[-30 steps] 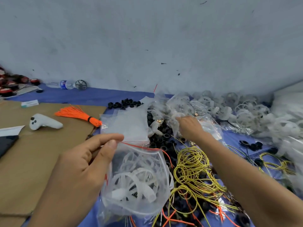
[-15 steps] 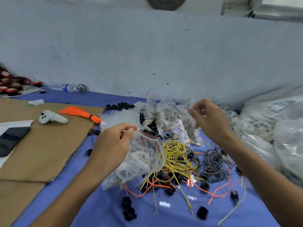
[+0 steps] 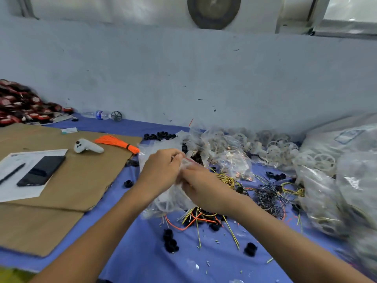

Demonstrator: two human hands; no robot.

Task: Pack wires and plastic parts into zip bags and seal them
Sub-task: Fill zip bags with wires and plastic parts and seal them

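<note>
Zip bag (image 3: 169,201), clear, with pale plastic parts (image 3: 163,204) showing dimly inside, sits at the centre of my view. Both hands meet at its top edge. My left hand (image 3: 161,172) pinches the mouth from the left, fingers curled over the red seal strip. My right hand (image 3: 206,188) pinches the same edge from the right, its fingertips just beside the left hand's. The body of the bag hangs below and between the two hands, and its lower corner reaches down toward the blue cloth (image 3: 142,252). I cannot tell whether the seal is pressed closed.

Under the bag, loose yellow wires (image 3: 224,178) and an orange wire (image 3: 183,227) lie tangled on the cloth, with black rings (image 3: 170,241) scattered nearer me. To the right, heaps of clear bags (image 3: 234,160) hold white wheel-shaped parts. To the left lies a sheet of cardboard (image 3: 81,180) bearing a white controller (image 3: 87,147), an orange tassel (image 3: 116,142) and a dark phone (image 3: 41,170) on a paper (image 3: 18,188).
</note>
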